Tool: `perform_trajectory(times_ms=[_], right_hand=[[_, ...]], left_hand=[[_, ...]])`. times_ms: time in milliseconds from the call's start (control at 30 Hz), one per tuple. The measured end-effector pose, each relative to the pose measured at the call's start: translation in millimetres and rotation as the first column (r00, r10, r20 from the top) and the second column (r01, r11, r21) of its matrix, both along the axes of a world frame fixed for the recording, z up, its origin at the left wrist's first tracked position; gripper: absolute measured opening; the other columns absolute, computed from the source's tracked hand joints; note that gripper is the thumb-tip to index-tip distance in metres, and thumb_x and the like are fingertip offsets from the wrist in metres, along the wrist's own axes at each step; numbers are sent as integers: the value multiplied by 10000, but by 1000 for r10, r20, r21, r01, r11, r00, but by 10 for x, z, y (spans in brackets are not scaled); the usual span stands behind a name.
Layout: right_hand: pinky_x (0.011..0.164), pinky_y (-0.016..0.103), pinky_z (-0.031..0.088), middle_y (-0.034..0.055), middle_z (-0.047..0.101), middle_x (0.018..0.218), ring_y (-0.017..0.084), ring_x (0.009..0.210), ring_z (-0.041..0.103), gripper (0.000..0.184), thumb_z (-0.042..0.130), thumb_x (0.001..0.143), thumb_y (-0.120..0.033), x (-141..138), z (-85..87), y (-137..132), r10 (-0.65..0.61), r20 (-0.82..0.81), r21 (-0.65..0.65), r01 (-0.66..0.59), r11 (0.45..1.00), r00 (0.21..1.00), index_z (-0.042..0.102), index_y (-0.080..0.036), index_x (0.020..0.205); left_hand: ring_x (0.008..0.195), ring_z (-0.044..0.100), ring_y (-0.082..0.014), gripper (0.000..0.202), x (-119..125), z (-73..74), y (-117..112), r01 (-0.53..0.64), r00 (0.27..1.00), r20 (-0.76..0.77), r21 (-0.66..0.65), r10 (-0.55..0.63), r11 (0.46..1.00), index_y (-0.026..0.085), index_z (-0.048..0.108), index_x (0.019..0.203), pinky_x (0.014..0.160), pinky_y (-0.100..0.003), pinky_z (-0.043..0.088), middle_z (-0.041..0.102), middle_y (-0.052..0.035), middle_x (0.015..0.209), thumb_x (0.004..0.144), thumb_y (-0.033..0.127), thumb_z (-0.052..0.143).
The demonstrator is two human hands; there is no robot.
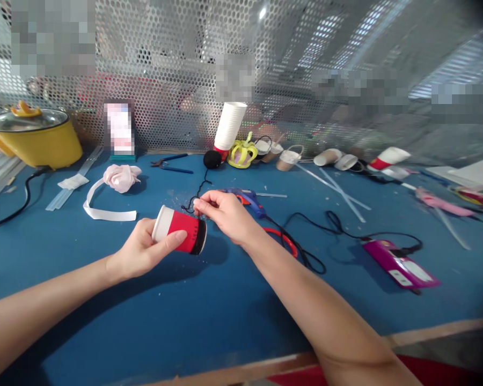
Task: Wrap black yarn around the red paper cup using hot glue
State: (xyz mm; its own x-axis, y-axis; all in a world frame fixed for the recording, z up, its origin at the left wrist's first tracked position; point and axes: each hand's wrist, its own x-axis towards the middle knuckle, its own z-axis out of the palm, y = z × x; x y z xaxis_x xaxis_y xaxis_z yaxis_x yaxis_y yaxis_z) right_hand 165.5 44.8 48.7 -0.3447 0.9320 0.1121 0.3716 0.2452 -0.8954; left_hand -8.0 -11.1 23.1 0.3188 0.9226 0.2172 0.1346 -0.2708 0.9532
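Observation:
My left hand (145, 249) is wrapped round a paper cup (181, 229) lying on its side above the table. The cup is white at one end, red in the middle, with a black band at the other end. My right hand (225, 210) pinches black yarn (203, 188) just beside the banded end. From there the strand runs back over the table to a black yarn ball (212, 159). Behind my right hand lies a blue glue gun (249, 201), partly hidden by the hand.
A yellow electric pot (36, 140) stands at the back left, near a phone (119, 128) and pliers (172, 163). White ribbon (110, 215) curls at left. Stacked white cups (230, 126) lean at the back. A purple power strip (400, 265) with cords lies at right.

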Motion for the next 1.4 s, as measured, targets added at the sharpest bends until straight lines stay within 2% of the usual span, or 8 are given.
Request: perform_trajectory(times_ms=[500, 700, 867, 1033, 1133, 1233, 1333, 1400], right_hand=[[501, 221, 308, -39, 485, 552, 86, 507, 401, 257, 530, 766, -396, -17, -118, 11, 48, 67, -68, -44, 997, 997, 560, -160, 668], [506, 208, 355, -23, 520, 581, 76, 503, 452, 272, 427, 842, -308, -12, -123, 79, 75, 81, -195, -58, 979, 994, 526, -157, 638], [494, 209, 364, 2, 562, 626, 75, 505, 493, 312, 391, 870, -342, 72, 0, 100, -12, 134, -88, 24, 996, 991, 515, -160, 649], [456, 204, 352, -6, 542, 591, 83, 514, 509, 375, 425, 831, -484, 95, 132, -37, 40, -81, -227, -57, 972, 996, 522, -157, 675], [458, 198, 334, -22, 528, 569, 70, 500, 484, 357, 494, 788, -490, 93, 129, -126, 57, -210, -333, -126, 934, 976, 518, -157, 661], [472, 198, 325, -38, 518, 541, 61, 476, 457, 276, 583, 730, -409, 100, 45, -187, -13, -334, -429, -140, 893, 943, 493, -164, 641], [481, 211, 320, -46, 498, 515, 67, 466, 437, 228, 590, 702, -356, 104, -58, -238, -90, -389, -448, -102, 888, 917, 481, -169, 631], [494, 222, 329, -43, 495, 525, 77, 481, 433, 217, 574, 711, -359, 105, -97, -285, -110, -366, -369, -35, 929, 924, 487, -172, 646]], left_hand=[[415, 218, -40, 342, -12, -6, -11, -27, 1000, 0, 60, 27, 998, 146, 422, 489, 372, -192, 180, 294, 60, 434, 772, 291, 548], [522, 451, -84, 230, -47, 66, 59, -106, 941, 310, -102, 133, 989, 140, 620, 652, 502, -202, 397, 542, 10, 574, 709, 362, 634], [528, 506, -86, 218, -79, 144, 160, -204, 848, 465, -155, 254, 967, 157, 626, 640, 517, -194, 433, 574, 19, 568, 654, 367, 684], [477, 450, -74, 231, -68, 79, 136, -234, 945, 241, 17, 224, 972, 131, 615, 636, 472, -194, 389, 559, 16, 548, 716, 347, 624], [450, 427, -76, 220, -56, 41, 107, -69, 997, -3, 211, 71, 975, 125, 622, 651, 443, -198, 358, 543, 16, 517, 767, 303, 563], [600, 551, -131, 167, -55, 36, 96, 126, 979, -193, 345, -60, 930, 136, 663, 847, 585, -234, 439, 657, -42, 717, 775, 238, 552], [830, 596, -196, 238, -49, 58, 90, 226, 956, -253, 318, -147, 921, 153, 658, 968, 774, -286, 442, 678, -82, 928, 760, 236, 577], [833, 598, -208, 248, -35, 75, 88, 214, 967, -176, 149, -187, 965, 150, 668, 940, 764, -291, 446, 684, -78, 902, 743, 284, 601]])
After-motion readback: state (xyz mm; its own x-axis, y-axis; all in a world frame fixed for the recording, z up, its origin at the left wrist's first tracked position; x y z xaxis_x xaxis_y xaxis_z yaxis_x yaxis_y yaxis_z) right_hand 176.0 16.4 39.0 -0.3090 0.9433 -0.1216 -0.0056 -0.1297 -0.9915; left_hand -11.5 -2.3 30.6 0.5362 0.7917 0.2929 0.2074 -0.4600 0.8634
